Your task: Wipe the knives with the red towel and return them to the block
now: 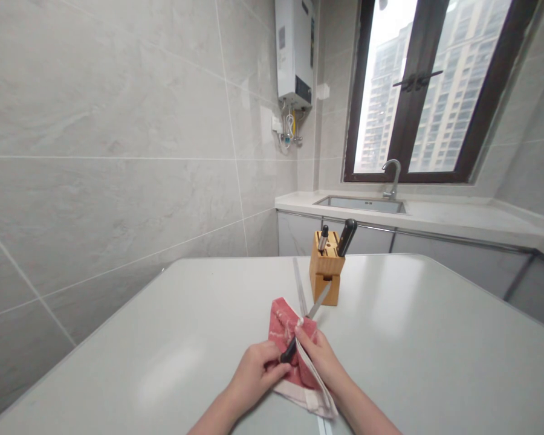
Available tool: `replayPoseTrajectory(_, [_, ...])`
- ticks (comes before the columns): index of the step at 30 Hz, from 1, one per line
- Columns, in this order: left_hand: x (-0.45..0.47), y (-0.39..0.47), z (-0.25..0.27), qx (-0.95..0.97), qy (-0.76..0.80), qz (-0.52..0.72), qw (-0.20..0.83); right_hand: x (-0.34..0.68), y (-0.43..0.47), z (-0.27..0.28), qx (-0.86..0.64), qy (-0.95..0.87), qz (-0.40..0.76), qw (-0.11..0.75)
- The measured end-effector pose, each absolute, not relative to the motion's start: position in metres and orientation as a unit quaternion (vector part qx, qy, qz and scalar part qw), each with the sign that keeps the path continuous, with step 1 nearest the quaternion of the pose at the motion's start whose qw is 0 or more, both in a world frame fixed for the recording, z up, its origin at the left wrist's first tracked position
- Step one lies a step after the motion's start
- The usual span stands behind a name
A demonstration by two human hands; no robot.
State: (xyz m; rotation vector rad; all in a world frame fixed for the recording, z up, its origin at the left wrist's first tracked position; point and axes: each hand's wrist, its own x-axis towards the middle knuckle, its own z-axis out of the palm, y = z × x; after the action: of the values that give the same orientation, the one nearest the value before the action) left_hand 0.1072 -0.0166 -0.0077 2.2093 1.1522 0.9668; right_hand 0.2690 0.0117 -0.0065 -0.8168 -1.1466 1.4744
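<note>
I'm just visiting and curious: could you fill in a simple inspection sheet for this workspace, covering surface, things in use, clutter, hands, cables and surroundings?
Surface: white table, glossy, with light reflections.
Job's things: black-handled knife, its blade angled away from the person; red cloth with whitish edges, folded about the knife.
Clutter: wooden knife block standing beyond the hands, two handles sticking up from it.
Hands: left hand grips the handle's end; right hand pinches the cloth over the knife.
Cables: cords and pipes hang below the wall heater; on the table, nothing seen.
Surroundings: grey tiled walls, counter with sink and faucet, window.
</note>
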Motion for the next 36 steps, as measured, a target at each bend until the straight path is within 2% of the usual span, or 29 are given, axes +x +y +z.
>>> replayPoseTrajectory(6, [0.109, -0.015, -0.011, 0.802, 0.417, 0.362, 0.226, 0.266, 0.002, -0.008, -0.312, -0.536, 0.605, 0.500])
replayPoseTrajectory(17, [0.101, -0.005, -0.027, 0.780, 0.436, 0.400, 0.205, 0.263, -0.005, -0.005, -0.209, -0.545, 0.668, 0.461])
replayPoseTrajectory(36, [0.104, -0.012, -0.016, 0.760, 0.461, 0.371, 0.268, 0.265, -0.002, -0.001, -0.323, -0.596, 0.561, 0.475])
